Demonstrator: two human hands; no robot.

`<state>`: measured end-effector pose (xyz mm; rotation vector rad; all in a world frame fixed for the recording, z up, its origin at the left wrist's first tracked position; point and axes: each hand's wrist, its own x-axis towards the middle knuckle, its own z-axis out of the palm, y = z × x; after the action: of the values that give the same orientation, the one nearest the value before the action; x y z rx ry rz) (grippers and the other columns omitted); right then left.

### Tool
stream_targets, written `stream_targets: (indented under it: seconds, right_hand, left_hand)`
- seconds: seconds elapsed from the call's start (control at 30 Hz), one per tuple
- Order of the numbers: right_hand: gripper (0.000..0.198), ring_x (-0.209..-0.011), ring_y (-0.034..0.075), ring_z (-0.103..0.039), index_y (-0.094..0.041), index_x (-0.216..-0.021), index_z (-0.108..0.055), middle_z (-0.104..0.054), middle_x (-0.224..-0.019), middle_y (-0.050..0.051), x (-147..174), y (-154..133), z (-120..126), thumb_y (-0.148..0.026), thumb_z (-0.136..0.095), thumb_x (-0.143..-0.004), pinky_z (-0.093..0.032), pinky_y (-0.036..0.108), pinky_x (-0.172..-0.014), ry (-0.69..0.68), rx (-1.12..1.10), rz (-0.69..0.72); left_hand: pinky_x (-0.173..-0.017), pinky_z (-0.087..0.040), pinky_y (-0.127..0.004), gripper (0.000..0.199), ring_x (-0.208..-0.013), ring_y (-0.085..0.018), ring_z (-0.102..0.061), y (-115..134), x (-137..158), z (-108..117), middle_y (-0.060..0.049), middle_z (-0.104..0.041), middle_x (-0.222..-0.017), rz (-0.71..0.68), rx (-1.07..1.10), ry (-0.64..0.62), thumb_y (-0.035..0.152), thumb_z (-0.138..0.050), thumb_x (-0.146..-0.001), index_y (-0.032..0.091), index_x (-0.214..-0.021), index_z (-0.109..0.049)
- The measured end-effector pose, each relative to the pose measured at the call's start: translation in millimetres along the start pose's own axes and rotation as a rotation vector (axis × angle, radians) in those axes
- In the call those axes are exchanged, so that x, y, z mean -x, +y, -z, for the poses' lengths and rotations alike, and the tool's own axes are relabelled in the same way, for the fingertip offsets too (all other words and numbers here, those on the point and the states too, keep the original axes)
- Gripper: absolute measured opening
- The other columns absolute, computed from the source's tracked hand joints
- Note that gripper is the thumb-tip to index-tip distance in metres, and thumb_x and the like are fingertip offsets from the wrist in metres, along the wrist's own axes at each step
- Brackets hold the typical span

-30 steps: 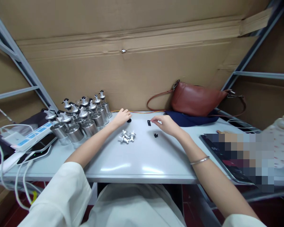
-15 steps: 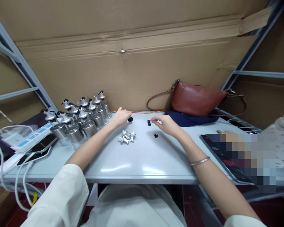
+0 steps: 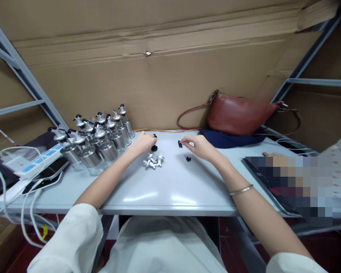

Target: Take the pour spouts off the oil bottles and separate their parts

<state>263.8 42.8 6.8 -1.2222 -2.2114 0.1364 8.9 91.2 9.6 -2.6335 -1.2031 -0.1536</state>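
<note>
My left hand (image 3: 144,142) is over the back middle of the table, fingers bent together. A small black part (image 3: 155,135) shows at its fingertips, and a round black piece (image 3: 154,148) lies just below them. My right hand (image 3: 198,146), wearing a bangle, pinches a small black part (image 3: 180,144) between thumb and forefinger, at or just above the table. In front of it lies a little cluster of black pieces (image 3: 188,159). Several silver pourer spouts (image 3: 154,161) lie in a pile nearer me, between the hands.
Several glass oil bottles (image 3: 106,150) with steel sleeves and pourer tops stand at left. Beyond them are a power strip (image 3: 41,162) and white cables. A brown handbag (image 3: 241,113) rests on dark blue cloth (image 3: 230,139) at back right. A tablet (image 3: 261,185) lies at right.
My left hand has shifted slightly, and a black part now shows above its fingertips. My right hand stays at its black part. The view has tilted down a little.
</note>
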Motion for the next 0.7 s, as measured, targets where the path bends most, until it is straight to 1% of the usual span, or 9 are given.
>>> stream_targets:
  seconds: [0.1, 0.2, 0.27, 0.3, 0.37, 0.4, 0.47, 0.63, 0.7]
  right_hand:
    - [0.017, -0.078, 0.02, -0.067, -0.017, -0.086, -0.068, -0.073, -0.087, 0.006, -0.1, 1.2, 0.3, -0.017, -0.051, -0.085, -0.048, 0.029, -0.074, 0.007, -0.007, 0.008]
    - [0.018, -0.076, 0.02, -0.066, -0.018, -0.086, -0.068, -0.073, -0.086, 0.006, -0.3, 1.9, 0.9, -0.018, -0.05, -0.086, -0.048, 0.03, -0.073, 0.01, 0.006, 0.011]
    - [0.018, -0.076, 0.02, -0.066, -0.017, -0.086, -0.068, -0.073, -0.086, 0.006, -0.2, 1.4, 1.5, -0.018, -0.05, -0.085, -0.048, 0.03, -0.073, 0.006, 0.008, 0.01]
    - [0.018, -0.075, 0.02, -0.066, -0.017, -0.085, -0.068, -0.073, -0.086, 0.007, -0.2, 1.0, 1.7, -0.018, -0.05, -0.086, -0.048, 0.03, -0.072, 0.004, 0.006, 0.011]
    - [0.019, -0.076, 0.02, -0.066, -0.017, -0.085, -0.069, -0.073, -0.086, 0.006, -0.1, 0.6, 1.8, -0.018, -0.05, -0.086, -0.048, 0.03, -0.072, 0.005, 0.004, 0.012]
    - [0.019, -0.076, 0.02, -0.066, -0.017, -0.085, -0.069, -0.073, -0.086, 0.006, -0.1, 0.6, 1.7, -0.018, -0.05, -0.086, -0.048, 0.03, -0.073, 0.007, 0.006, 0.011]
    - [0.019, -0.077, 0.02, -0.066, -0.018, -0.086, -0.069, -0.073, -0.087, 0.006, -0.1, 1.0, 1.3, -0.017, -0.05, -0.085, -0.048, 0.03, -0.073, 0.012, 0.011, 0.008]
    - [0.019, -0.076, 0.02, -0.066, -0.017, -0.086, -0.069, -0.073, -0.085, 0.006, 0.3, 1.7, 1.3, -0.017, -0.05, -0.085, -0.048, 0.029, -0.072, 0.01, 0.015, 0.0]
    - [0.019, -0.076, 0.02, -0.066, -0.017, -0.086, -0.069, -0.073, -0.086, 0.006, 0.4, 1.8, 1.6, -0.017, -0.05, -0.085, -0.048, 0.029, -0.072, 0.003, 0.014, 0.001]
  left_hand:
    - [-0.077, -0.036, -0.032, 0.019, -0.084, -0.021, -0.061, 7.8, 1.2, 6.6, -0.011, -0.064, -0.097, -0.018, 0.023, -0.019, 0.009, -0.049, -0.082, 0.015, -0.091, -0.063]
    - [-0.078, -0.04, -0.028, 0.027, -0.089, -0.019, -0.061, 18.0, 6.8, 16.6, -0.008, -0.062, -0.106, -0.096, 0.148, -0.076, 0.016, -0.052, -0.083, 0.021, -0.107, -0.062]
    - [-0.077, -0.041, -0.026, 0.027, -0.09, -0.019, -0.061, 24.0, 10.1, 20.1, -0.006, -0.063, -0.106, -0.182, 0.298, -0.178, 0.023, -0.056, -0.082, 0.024, -0.108, -0.063]
    - [-0.076, -0.042, -0.025, 0.025, -0.089, -0.019, -0.061, 26.1, 10.9, 20.1, -0.005, -0.064, -0.104, -0.214, 0.371, -0.233, 0.025, -0.059, -0.08, 0.024, -0.105, -0.065]
    - [-0.073, -0.043, -0.023, 0.021, -0.084, -0.018, -0.062, 27.7, 10.2, 16.3, -0.004, -0.066, -0.097, -0.232, 0.464, -0.295, 0.023, -0.062, -0.076, 0.023, -0.096, -0.068]
    - [-0.073, -0.043, -0.023, 0.018, -0.081, -0.017, -0.062, 27.1, 8.9, 13.0, -0.004, -0.067, -0.094, -0.221, 0.487, -0.298, 0.021, -0.062, -0.075, 0.022, -0.091, -0.069]
    - [-0.073, -0.043, -0.023, 0.016, -0.079, -0.017, -0.061, 23.3, 5.5, 5.8, -0.005, -0.067, -0.091, -0.181, 0.505, -0.263, 0.017, -0.06, -0.074, 0.02, -0.086, -0.07]
    - [-0.073, -0.044, -0.025, 0.021, -0.08, -0.018, -0.06, 7.1, -1.0, -6.1, -0.008, -0.066, -0.095, -0.085, 0.529, -0.158, 0.025, -0.062, -0.073, 0.017, -0.092, -0.067]
    - [-0.072, -0.044, -0.026, 0.017, -0.076, -0.017, -0.059, 2.4, -2.6, -7.1, -0.007, -0.066, -0.09, -0.053, 0.549, -0.117, 0.026, -0.063, -0.072, 0.017, -0.086, -0.067]
